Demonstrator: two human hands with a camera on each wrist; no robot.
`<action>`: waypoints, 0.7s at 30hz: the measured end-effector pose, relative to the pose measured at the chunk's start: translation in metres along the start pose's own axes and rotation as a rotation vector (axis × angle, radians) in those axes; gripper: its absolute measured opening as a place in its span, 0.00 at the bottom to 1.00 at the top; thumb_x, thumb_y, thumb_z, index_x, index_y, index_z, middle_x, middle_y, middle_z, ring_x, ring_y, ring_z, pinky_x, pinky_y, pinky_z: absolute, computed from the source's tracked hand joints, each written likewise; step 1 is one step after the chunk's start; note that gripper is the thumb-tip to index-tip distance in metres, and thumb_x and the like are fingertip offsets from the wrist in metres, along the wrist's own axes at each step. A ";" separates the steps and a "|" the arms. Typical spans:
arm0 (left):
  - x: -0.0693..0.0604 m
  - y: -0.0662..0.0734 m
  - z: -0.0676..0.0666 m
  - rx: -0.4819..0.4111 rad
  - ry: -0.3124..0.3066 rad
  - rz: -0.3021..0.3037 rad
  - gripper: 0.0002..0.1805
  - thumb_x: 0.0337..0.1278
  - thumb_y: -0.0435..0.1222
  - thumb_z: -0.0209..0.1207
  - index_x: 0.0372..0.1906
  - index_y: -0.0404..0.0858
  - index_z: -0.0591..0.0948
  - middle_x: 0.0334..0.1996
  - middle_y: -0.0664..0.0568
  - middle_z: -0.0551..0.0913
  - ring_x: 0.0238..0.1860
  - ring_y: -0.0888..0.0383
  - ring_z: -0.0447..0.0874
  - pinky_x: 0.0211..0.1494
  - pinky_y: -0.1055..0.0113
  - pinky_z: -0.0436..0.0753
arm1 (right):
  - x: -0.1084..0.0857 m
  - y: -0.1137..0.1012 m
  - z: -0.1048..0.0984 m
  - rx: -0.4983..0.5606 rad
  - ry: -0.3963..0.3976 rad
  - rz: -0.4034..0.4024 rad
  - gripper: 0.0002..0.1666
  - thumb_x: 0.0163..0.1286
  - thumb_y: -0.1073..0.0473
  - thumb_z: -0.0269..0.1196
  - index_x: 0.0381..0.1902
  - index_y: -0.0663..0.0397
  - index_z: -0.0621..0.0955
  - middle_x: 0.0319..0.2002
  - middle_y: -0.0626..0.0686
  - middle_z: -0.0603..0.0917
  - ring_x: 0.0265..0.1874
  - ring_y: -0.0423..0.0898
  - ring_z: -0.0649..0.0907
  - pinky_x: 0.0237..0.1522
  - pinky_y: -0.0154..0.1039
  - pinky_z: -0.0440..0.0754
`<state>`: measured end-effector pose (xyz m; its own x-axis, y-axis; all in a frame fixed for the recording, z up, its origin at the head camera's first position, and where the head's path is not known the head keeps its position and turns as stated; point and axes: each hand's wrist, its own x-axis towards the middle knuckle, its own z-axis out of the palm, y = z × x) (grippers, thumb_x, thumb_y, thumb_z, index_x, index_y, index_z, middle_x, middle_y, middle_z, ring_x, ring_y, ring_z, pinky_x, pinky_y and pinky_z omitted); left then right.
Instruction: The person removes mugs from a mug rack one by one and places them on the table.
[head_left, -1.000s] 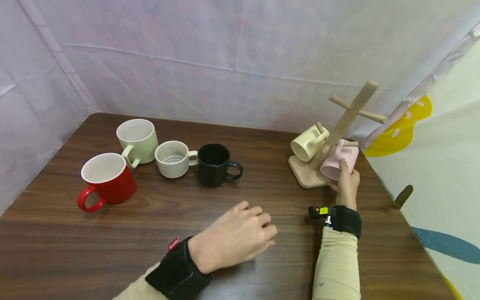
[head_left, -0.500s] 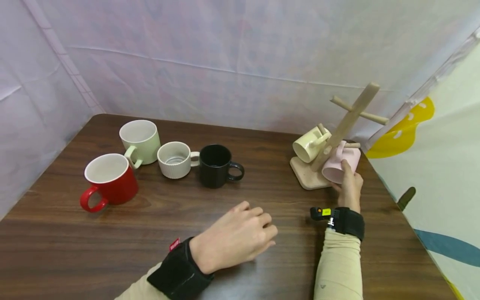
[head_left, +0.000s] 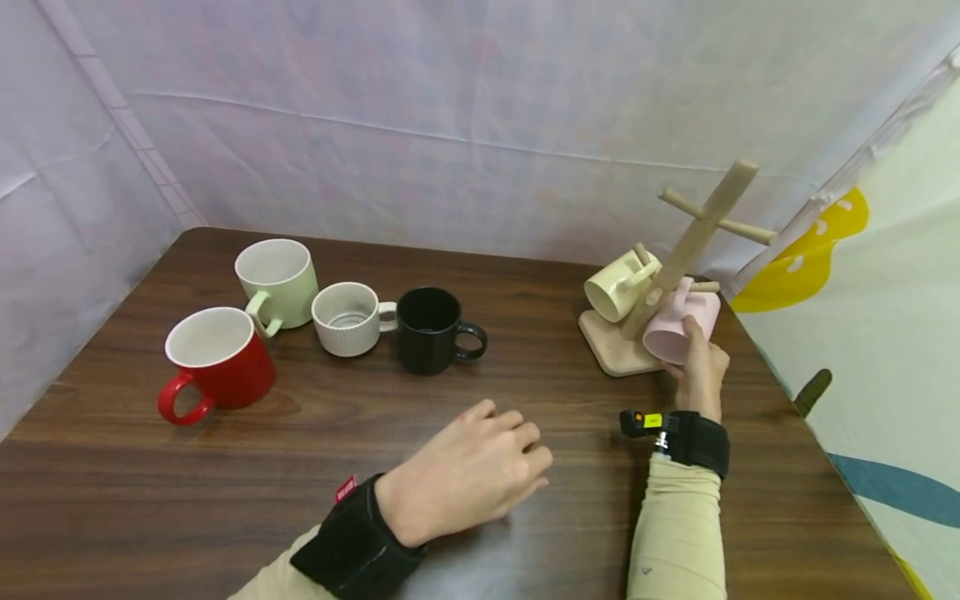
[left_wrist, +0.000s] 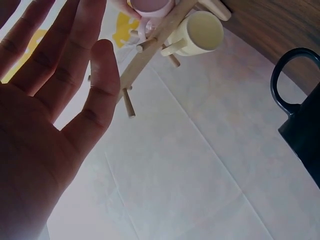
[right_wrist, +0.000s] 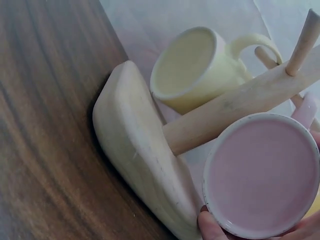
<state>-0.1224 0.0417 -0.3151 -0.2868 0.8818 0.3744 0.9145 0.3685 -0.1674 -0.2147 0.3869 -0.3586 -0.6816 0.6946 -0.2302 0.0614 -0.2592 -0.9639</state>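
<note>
At the right of the head view, my right hand (head_left: 699, 375) holds the pink mug (head_left: 678, 331), whose handle is around a lower peg of the wooden mug rack (head_left: 693, 242). The right wrist view shows the mouth of the pink mug (right_wrist: 262, 175) facing the camera, with fingertips at its lower rim. On the rack's other side a pale yellow mug (head_left: 617, 287) hangs tilted by its handle. My left hand (head_left: 468, 471) is over the front middle of the table, loosely bent and holding nothing; in the left wrist view the left hand (left_wrist: 60, 90) has its fingers spread.
On the left of the table (head_left: 337, 442) stand a red mug (head_left: 236, 371), a light green mug (head_left: 292, 296), a small white ribbed cup (head_left: 347, 333) and a black mug (head_left: 425, 346). A fabric wall (head_left: 450, 150) runs behind the table. The rack's two upper pegs are bare.
The right hand's grip has shifted very slightly on the pink mug, which stays at the peg. The left hand has barely moved.
</note>
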 end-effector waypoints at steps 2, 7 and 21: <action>0.000 0.000 0.000 0.000 -0.001 0.000 0.10 0.69 0.49 0.62 0.38 0.49 0.86 0.35 0.60 0.83 0.37 0.62 0.80 0.38 0.68 0.75 | -0.001 -0.001 0.000 0.040 0.009 0.008 0.21 0.72 0.46 0.63 0.50 0.56 0.73 0.47 0.50 0.75 0.43 0.42 0.78 0.34 0.36 0.84; -0.002 0.000 -0.001 -0.013 -0.003 -0.003 0.10 0.69 0.49 0.62 0.38 0.49 0.87 0.35 0.60 0.83 0.38 0.62 0.80 0.38 0.68 0.75 | -0.005 -0.005 0.001 0.131 0.017 0.010 0.21 0.72 0.46 0.63 0.51 0.54 0.72 0.47 0.50 0.75 0.44 0.43 0.78 0.32 0.36 0.83; -0.003 -0.001 -0.001 -0.008 0.005 -0.004 0.09 0.68 0.49 0.63 0.38 0.49 0.86 0.34 0.60 0.82 0.36 0.62 0.80 0.37 0.68 0.74 | -0.008 -0.010 0.000 0.233 0.048 -0.016 0.25 0.72 0.47 0.63 0.58 0.55 0.73 0.48 0.50 0.77 0.45 0.43 0.79 0.36 0.36 0.81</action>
<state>-0.1219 0.0383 -0.3154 -0.2887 0.8790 0.3795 0.9156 0.3694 -0.1591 -0.2104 0.3840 -0.3471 -0.6451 0.7296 -0.2269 -0.1225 -0.3919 -0.9118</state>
